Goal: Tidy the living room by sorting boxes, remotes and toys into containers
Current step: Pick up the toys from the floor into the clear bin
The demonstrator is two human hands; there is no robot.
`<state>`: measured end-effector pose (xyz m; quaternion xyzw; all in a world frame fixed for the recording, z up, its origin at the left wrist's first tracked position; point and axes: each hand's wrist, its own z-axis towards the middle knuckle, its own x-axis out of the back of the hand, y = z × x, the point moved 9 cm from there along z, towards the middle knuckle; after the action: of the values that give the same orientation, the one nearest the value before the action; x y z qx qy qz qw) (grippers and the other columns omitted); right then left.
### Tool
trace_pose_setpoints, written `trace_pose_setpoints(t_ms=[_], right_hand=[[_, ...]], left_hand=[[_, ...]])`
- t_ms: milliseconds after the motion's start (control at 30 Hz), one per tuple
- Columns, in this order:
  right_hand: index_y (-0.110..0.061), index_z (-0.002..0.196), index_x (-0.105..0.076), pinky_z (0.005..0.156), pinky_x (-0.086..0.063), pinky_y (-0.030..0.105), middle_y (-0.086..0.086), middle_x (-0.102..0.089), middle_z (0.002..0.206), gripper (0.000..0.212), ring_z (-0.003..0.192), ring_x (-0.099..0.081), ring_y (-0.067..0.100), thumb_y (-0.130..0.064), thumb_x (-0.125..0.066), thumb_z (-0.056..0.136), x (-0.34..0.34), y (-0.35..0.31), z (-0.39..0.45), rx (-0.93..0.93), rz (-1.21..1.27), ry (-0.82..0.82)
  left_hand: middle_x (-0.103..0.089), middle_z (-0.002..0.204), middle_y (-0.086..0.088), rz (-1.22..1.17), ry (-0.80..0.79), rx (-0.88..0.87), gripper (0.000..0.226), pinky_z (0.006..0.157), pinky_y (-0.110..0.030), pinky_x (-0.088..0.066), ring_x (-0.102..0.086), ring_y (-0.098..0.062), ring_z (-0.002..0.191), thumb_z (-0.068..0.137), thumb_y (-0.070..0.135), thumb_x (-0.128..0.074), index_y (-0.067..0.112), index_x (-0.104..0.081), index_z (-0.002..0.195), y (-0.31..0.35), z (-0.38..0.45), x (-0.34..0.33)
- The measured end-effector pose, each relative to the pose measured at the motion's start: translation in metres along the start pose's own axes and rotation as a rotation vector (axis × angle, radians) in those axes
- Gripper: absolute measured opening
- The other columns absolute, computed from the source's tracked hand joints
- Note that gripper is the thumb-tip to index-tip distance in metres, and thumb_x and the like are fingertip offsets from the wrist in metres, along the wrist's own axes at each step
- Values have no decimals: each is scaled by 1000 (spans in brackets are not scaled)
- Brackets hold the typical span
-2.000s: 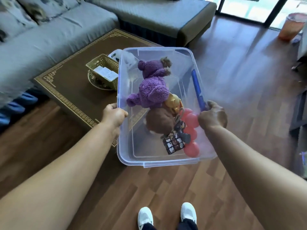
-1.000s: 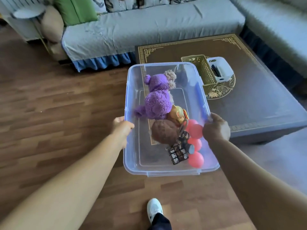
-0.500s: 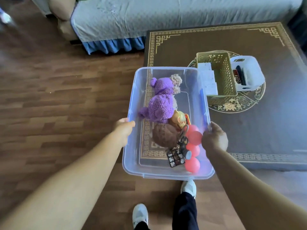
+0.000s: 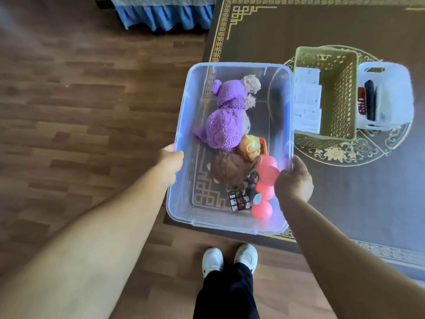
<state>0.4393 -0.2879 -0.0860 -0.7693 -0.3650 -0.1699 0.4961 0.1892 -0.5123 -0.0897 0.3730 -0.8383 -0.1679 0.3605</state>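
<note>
A clear plastic bin (image 4: 181, 203) hangs in the air in front of me, over the table's left edge. My left hand (image 4: 171, 161) grips its left rim and my right hand (image 4: 293, 180) grips its right rim. Inside lie a purple plush bear (image 4: 224, 118), a brown plush (image 4: 230, 168), a gold mask toy (image 4: 249, 147), several pink balls (image 4: 268, 173) and a small dark cube toy (image 4: 240, 200). On the low brown table (image 4: 322, 24) stand an olive basket (image 4: 338, 95) holding white boxes (image 4: 307, 100) and a white basket (image 4: 391, 88) holding remotes (image 4: 369, 100).
Wooden floor (image 4: 69, 111) spreads to the left. A sofa's blue skirt (image 4: 165, 17) shows at the top. My feet in white shoes (image 4: 230, 259) stand at the table's near corner.
I have turned and stepped toward the table with the bin held in both hands; the view now looks more steeply down, and the bin overlaps the table's left edge beside the olive basket.
</note>
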Motion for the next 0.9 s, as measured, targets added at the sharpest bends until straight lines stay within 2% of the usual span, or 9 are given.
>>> trace_pose_setpoints(t_ms=[133,233,267,367,600,700,767,833,900], right_hand=[[-23,109,-60,70,-32,23,-5,-56,86,39,76,-48,20,-5,-39,81,-18,2,3,-8,-6,-31],[-23,107,-58,72,-33,22,-2,-55,90,36,78,-46,19,-6,-39,82,-31,20,-1,-62,-14,-61],[-22,110,-58,73,-33,23,1,-59,91,37,78,-47,20,-6,-39,83,-33,26,-4,-78,-11,-60],[-24,123,-55,77,-37,24,5,-67,108,45,83,-53,23,-7,-39,85,-37,38,-11,-119,10,-28],[-30,140,-40,88,-38,24,5,-59,129,52,112,-56,28,-9,-37,93,-34,28,-14,-125,-13,-32],[-29,142,-38,94,-39,27,5,-58,131,53,114,-55,28,-8,-37,93,-35,26,-14,-124,-64,-34],[-29,141,-38,90,-40,27,7,-59,128,53,111,-56,29,-8,-37,93,-36,25,-15,-123,-76,-49],[-29,141,-38,89,-41,29,8,-60,126,53,110,-57,31,-8,-38,92,-36,24,-15,-120,-84,-80],[-30,144,-32,93,-42,32,8,-57,130,56,114,-55,32,-12,-42,91,-38,22,-17,-141,-85,-114]], left_hand=[[-61,116,0,3,16,-9,45,81,-27,-40,-50,-19,98,103,11,-44,20,-52,146,-2,18,2],[-55,91,9,26,14,7,44,63,-20,-35,-50,-15,87,103,9,-44,20,-52,146,-11,25,3],[-56,91,10,32,4,15,45,62,-20,-35,-50,-15,89,103,9,-44,21,-53,145,-16,27,3],[-57,110,4,40,-25,-2,46,70,-21,-40,-50,-16,97,102,8,-43,22,-54,144,-27,35,-2],[-54,111,4,47,-41,-38,44,78,-25,-41,-48,-15,98,103,8,-41,19,-55,143,-26,38,-4],[-61,116,-4,68,-14,-51,45,79,-29,-39,-47,-15,93,103,8,-39,18,-54,144,-25,38,-4],[-62,133,-12,99,0,-70,45,80,-29,-40,-50,-18,94,103,8,-37,17,-51,146,-23,35,-6],[-54,146,-14,122,13,-86,48,96,-34,-45,-58,-26,116,104,9,-37,14,-42,151,-20,31,-8],[-37,159,-11,162,19,-92,55,113,-37,-36,-44,-29,140,104,13,-41,13,-28,158,-15,23,-10]])
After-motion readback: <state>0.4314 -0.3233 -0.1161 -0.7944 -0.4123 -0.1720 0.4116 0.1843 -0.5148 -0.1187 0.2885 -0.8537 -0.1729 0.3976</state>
